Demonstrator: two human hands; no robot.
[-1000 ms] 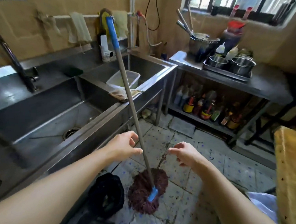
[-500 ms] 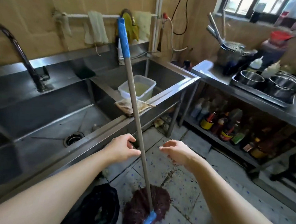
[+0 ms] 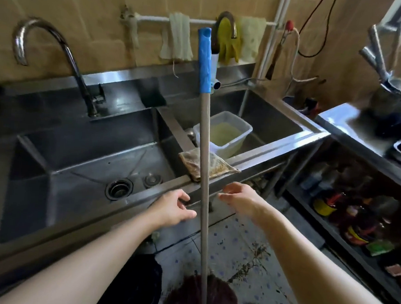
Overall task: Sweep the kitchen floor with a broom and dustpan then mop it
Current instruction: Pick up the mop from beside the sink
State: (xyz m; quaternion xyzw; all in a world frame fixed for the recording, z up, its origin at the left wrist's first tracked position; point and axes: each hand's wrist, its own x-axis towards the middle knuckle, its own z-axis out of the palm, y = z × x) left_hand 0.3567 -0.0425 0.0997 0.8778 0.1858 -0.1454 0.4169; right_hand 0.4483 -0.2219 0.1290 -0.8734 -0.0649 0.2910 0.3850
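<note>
A mop stands almost upright in front of me, its grey pole (image 3: 204, 175) topped by a blue grip (image 3: 204, 60) and its dark red head (image 3: 203, 297) on the tiled floor (image 3: 231, 250). My left hand (image 3: 172, 207) hovers just left of the pole with fingers loosely spread, not touching it. My right hand (image 3: 240, 197) is just right of the pole, fingers relaxed, also apart from it. The pole appears to lean against the front rim of the steel sink (image 3: 145, 190).
A double steel sink with a curved tap (image 3: 59, 56) fills the left. A plastic tub (image 3: 224, 134) sits in the right basin, a dirty cloth (image 3: 209, 167) on the rim. A shelf of bottles (image 3: 355, 220) stands right; a black bin (image 3: 137, 286) sits under the sink. Dirt streaks the floor tiles.
My view has risen and shifted left; the pole now looks nearly vertical. Both hands stay either side of the pole, fingers open, slightly further from it.
</note>
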